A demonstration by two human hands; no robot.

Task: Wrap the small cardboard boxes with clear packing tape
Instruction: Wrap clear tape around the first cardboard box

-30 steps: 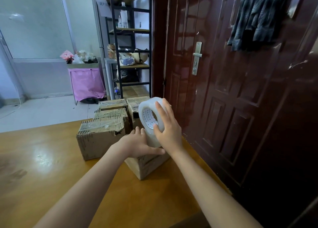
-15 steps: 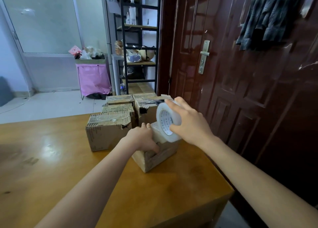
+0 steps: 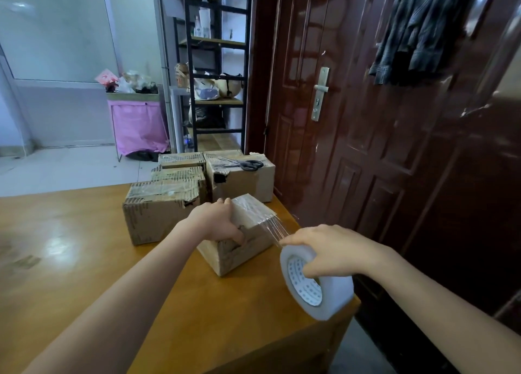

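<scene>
A small cardboard box (image 3: 242, 251) sits near the right edge of the wooden table (image 3: 84, 260). My left hand (image 3: 217, 221) grips its top left corner and presses it down. My right hand (image 3: 329, 251) holds a large roll of clear packing tape (image 3: 318, 283) low and to the right of the box, past the table's corner. A stretched strip of clear tape (image 3: 277, 228) runs from the roll up onto the box top, where tape covers the lid.
Several taped cardboard boxes (image 3: 160, 210) stand behind the small one, with black-handled scissors (image 3: 248, 164) on the back right box. A dark red door (image 3: 380, 119) is close on the right. A black shelf rack (image 3: 217, 69) and a pink bin (image 3: 138, 125) stand beyond the table.
My right hand has pulled the tape roll from above the box down and out to the right, drawing out a strip of tape. My left hand has stayed on the box.
</scene>
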